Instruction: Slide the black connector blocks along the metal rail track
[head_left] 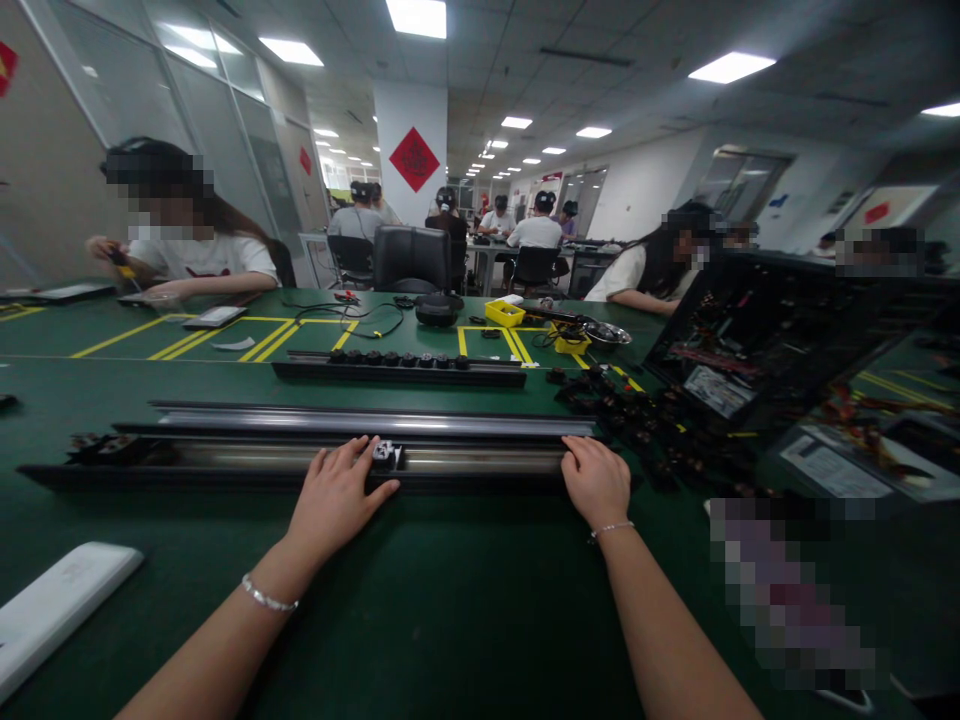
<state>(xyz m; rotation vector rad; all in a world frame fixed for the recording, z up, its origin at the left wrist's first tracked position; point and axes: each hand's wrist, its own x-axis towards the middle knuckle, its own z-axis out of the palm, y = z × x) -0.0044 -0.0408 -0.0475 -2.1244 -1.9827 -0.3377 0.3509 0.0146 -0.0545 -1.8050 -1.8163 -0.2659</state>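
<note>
A long black channel-shaped rail (480, 462) with a shiny inner strip lies across the green table in front of me. My left hand (334, 487) rests over its middle, fingers stretched out and thumb apart. Beside its index finger and thumb sits a small black-and-white block (386, 456) in the channel. At the rail's right part, my right hand (598, 482) has its fingers bent over the edge, gripping it. Several dark small parts (101, 447) sit in the left end of the channel. A second rail (375, 420) lies parallel just behind.
A shorter rail (397, 372) with several black parts lies farther back. Right of my right hand are a pile of black parts (660, 430) and an open computer case (780, 330). A white object (67, 610) lies front left. People sit across the table at left (202, 250) and right (645, 270).
</note>
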